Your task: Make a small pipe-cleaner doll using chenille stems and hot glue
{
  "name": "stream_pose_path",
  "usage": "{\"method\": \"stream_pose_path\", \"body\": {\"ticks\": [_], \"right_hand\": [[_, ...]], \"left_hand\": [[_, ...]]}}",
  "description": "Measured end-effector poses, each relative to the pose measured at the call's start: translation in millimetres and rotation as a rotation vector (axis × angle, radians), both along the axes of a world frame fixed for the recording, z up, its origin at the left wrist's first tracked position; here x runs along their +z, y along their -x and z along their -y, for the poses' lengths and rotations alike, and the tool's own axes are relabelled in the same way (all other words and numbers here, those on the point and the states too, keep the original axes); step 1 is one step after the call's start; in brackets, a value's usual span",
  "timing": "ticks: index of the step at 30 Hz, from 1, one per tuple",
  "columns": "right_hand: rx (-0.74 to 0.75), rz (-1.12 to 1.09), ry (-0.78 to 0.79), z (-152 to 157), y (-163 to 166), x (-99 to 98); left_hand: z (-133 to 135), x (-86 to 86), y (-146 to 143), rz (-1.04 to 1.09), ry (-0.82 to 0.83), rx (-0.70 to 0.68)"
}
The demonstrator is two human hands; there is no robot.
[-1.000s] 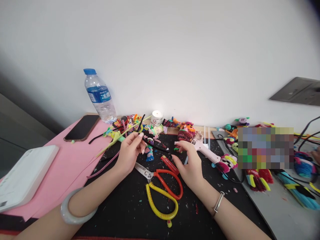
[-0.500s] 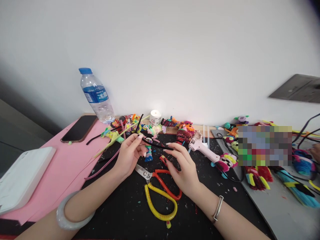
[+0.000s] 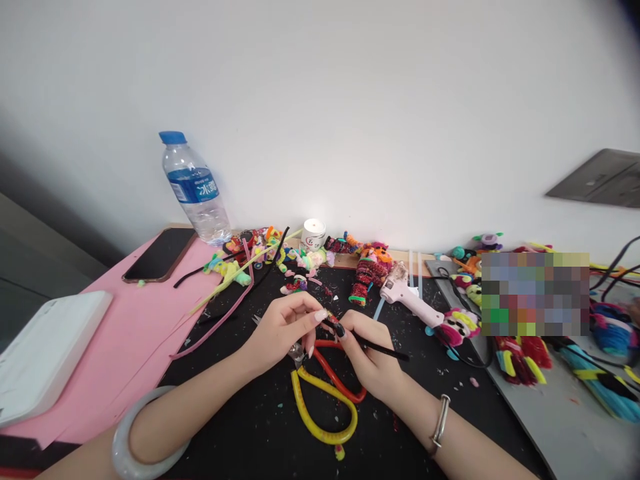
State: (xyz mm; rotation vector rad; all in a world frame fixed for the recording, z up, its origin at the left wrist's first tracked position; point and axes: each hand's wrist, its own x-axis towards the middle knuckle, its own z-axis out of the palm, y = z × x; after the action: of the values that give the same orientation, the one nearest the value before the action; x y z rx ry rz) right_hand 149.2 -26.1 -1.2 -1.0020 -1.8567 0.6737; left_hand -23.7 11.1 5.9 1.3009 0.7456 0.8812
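Note:
My left hand (image 3: 285,333) and my right hand (image 3: 373,350) meet above the dark mat, fingers pinched together. A black pipe cleaner (image 3: 385,350) runs between them, its tail sticking out to the right across my right hand. Where the fingertips meet there is a small red and orange piece (image 3: 330,316), mostly covered by fingers. Beneath the hands lie scissors with one yellow handle (image 3: 325,437) and one red handle (image 3: 345,380); my left hand partly hides the blades.
Pipe-cleaner figures (image 3: 370,270) line the wall, beside a white roll (image 3: 313,233) and a pink glue gun (image 3: 413,303). Left are a water bottle (image 3: 195,190), a phone (image 3: 160,255) and a white box (image 3: 55,353) on pink sheets (image 3: 130,353). More figures and cables lie right.
The black pipe cleaner, earlier stretched between both hands, now trails to the right from the pinched fingers. My left hand has moved right and down to meet my right hand at the red piece.

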Motion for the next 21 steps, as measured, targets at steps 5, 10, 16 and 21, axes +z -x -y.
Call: {"method": "stream_pose_path", "body": {"ticks": [5, 10, 16, 21], "right_hand": [[0.007, -0.072, 0.101, -1.2, 0.7, -0.3], [0.020, -0.140, 0.198, -2.1, 0.3, -0.8], [0.068, -0.121, 0.224, -3.4, 2.4, 1.7], [0.095, -0.118, 0.213, -4.0, 1.8, 1.4]], "left_hand": [[-1.5, -3.7, -1.0, 0.058, 0.100, 0.037], [-2.7, -11.3, -1.8, 0.115, 0.186, 0.031], [-3.4, -11.7, -0.4, 0.074, 0.140, -0.001], [-3.6, -7.7, 1.7, 0.053, 0.065, -0.031]]}}
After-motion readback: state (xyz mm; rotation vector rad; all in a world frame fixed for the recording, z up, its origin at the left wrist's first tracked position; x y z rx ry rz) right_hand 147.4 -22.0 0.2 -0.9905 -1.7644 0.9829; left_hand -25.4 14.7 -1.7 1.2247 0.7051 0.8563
